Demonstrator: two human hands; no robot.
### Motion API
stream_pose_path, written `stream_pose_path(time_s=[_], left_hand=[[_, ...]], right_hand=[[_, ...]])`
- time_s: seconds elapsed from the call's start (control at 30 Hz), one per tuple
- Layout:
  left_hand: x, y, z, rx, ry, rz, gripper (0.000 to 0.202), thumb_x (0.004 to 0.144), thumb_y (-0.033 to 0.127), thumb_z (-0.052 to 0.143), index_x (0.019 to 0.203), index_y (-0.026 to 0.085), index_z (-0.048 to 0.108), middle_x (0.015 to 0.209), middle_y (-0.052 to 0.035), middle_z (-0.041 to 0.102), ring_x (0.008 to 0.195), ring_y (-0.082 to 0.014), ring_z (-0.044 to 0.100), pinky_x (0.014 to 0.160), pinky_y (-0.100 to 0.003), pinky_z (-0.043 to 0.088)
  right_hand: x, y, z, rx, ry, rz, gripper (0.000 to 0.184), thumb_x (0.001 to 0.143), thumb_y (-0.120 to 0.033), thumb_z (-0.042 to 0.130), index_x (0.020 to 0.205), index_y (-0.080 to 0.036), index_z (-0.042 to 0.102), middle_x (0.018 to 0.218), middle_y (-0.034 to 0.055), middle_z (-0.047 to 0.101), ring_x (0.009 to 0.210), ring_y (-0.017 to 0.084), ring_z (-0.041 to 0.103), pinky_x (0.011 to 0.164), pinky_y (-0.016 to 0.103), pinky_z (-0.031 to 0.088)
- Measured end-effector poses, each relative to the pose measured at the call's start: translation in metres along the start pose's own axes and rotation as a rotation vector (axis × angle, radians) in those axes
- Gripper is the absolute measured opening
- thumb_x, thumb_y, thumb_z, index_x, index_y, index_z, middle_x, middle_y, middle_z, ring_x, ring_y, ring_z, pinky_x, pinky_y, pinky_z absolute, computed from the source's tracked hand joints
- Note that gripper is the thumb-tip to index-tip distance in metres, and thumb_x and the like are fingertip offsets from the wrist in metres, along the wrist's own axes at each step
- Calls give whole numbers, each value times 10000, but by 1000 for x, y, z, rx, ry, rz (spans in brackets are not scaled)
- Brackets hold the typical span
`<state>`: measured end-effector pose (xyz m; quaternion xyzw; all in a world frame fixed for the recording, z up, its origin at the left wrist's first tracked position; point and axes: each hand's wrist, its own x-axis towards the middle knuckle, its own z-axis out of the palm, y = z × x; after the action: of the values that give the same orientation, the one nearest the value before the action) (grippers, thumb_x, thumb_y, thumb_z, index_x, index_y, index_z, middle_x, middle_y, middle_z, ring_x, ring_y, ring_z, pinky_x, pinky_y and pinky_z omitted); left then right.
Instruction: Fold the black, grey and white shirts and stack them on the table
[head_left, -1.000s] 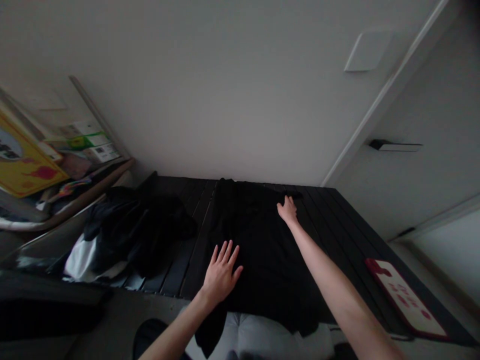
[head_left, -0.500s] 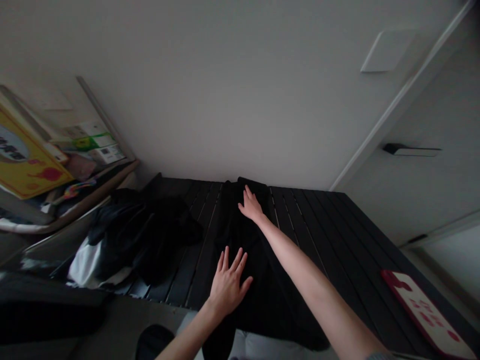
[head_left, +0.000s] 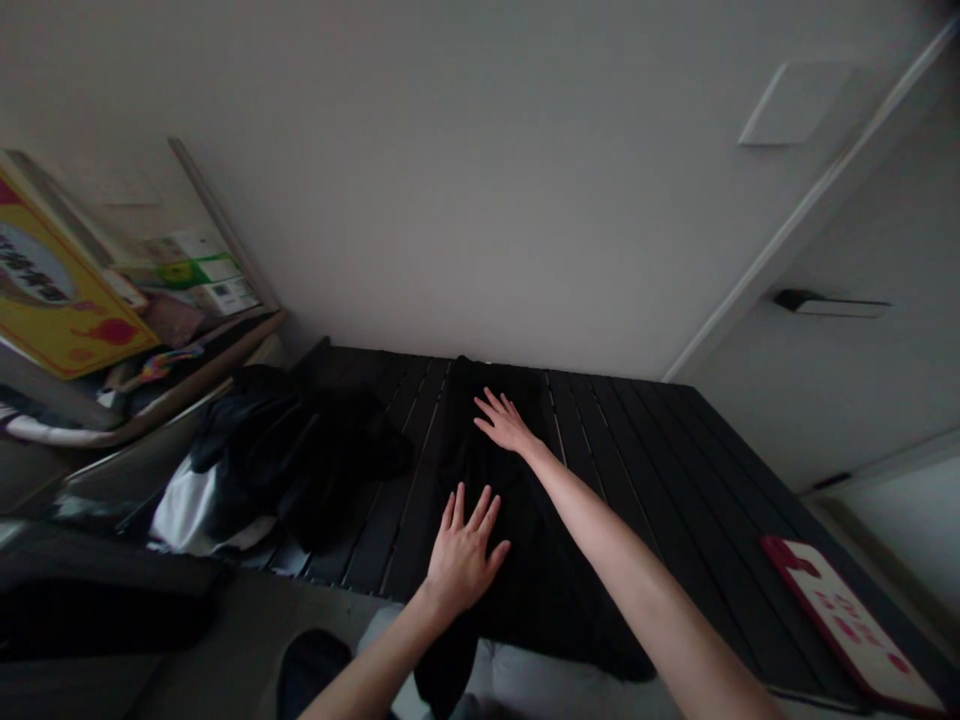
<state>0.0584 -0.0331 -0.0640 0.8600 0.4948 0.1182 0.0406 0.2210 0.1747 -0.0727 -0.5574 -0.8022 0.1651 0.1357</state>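
A black garment (head_left: 525, 560) lies lengthwise on a dark slatted surface (head_left: 637, 470), in a narrow folded strip, with its near end hanging over the front edge. My left hand (head_left: 463, 555) rests flat on the near part of the cloth, fingers spread. My right hand (head_left: 506, 422) lies palm down on the far part, its fingers also apart. Neither hand grips the cloth.
To the left, a heap of dark clothes (head_left: 300, 450) with a white cloth (head_left: 184, 510) sits on the slats. Beyond it are a yellow board (head_left: 60, 280) and boxes. A red-and-white mat (head_left: 847, 620) lies at right. A pale cushion (head_left: 540, 690) lies below the near edge.
The garment has narrowed from a wide spread to a strip, its right side no longer reaching out. My right hand has moved from the far right corner to the middle of the far end.
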Motion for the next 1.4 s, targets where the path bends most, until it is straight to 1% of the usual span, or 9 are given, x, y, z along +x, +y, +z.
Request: stream_pose_path(time_s=[0.1, 0.27, 0.4, 0.67, 0.9, 1.03, 1.2, 1.3, 1.4], left_hand=[[-1, 0, 3, 4, 15, 1, 594, 944, 484, 418, 1488, 273, 312, 1546, -16, 305, 1441, -359, 153, 1125, -572, 295], [-2, 1, 6, 10, 40, -2, 586, 944, 472, 421, 1485, 271, 320, 1540, -9, 319, 1440, -358, 159, 1134, -559, 288], [-3, 1, 7, 16, 47, 2, 579, 945, 467, 421, 1480, 262, 333, 1537, -10, 326, 1440, -359, 155, 1142, -551, 273], [-4, 3, 9, 21, 57, -1, 560, 948, 455, 421, 1470, 265, 350, 1537, -9, 328, 1436, -355, 176, 1140, -546, 265], [-4, 1, 14, -8, 75, -1, 545, 949, 442, 427, 1462, 265, 367, 1528, -15, 345, 1436, -347, 186, 1150, -542, 246], [-7, 2, 10, -51, 63, -33, 513, 968, 385, 401, 1452, 216, 382, 1507, -43, 380, 1427, -320, 235, 1157, -513, 252], [-30, 1, -4, -102, 116, -40, 462, 976, 308, 386, 1422, 190, 411, 1493, -78, 400, 1419, -289, 272, 1150, -512, 273], [-51, -4, -10, -124, 135, -14, 435, 978, 271, 371, 1399, 183, 434, 1464, -88, 445, 1396, -259, 332, 1138, -496, 309], [-71, -13, -15, -152, 135, 33, 425, 969, 223, 364, 1382, 174, 450, 1432, -102, 483, 1361, -226, 398, 1129, -471, 342]], right_hand=[[-25, 1, -4, -27, 65, 75, 615, 932, -423, 467, 1495, -253, 287, 1603, 74, 103, 1440, 327, 171, 1141, 472, 206], [-72, 4, -11, -51, 126, 208, 586, 903, -290, 503, 1441, -108, 357, 1473, 196, 363, 1323, 291, 406, 1053, 386, 358], [-105, 1, -15, -53, 130, 234, 542, 886, -249, 520, 1397, -105, 408, 1325, 190, 516, 1227, 282, 503, 998, 366, 407], [-168, -11, -27, -24, 104, 383, 469, 902, -266, 504, 1348, -145, 423, 1234, 173, 591, 1090, 276, 613, 837, 341, 480], [-228, -50, -51, -150, -37, 576, 345, 890, -321, 529, 1177, -128, 531, 1030, 191, 673, 925, 318, 677, 722, 379, 491], [-247, -88, -53, -194, -61, 474, 274, 891, -214, 483, 1154, -167, 543, 997, 138, 681, 895, 289, 685, 711, 357, 492], [-258, -129, -17, -86, -6, 183, 224, 883, -168, 467, 1074, -185, 581, 1057, 89, 650, 993, 223, 635, 816, 303, 495], [-267, -136, 5, -91, 2, 99, 204, 870, -203, 503, 1030, -163, 623, 1074, 116, 618, 1055, 255, 582, 903, 345, 479], [-274, -127, 9, 8, 35, 48, 267, 886, -211, 480, 1091, -140, 637, 1075, 128, 602, 1043, 248, 573, 934, 362, 475]])
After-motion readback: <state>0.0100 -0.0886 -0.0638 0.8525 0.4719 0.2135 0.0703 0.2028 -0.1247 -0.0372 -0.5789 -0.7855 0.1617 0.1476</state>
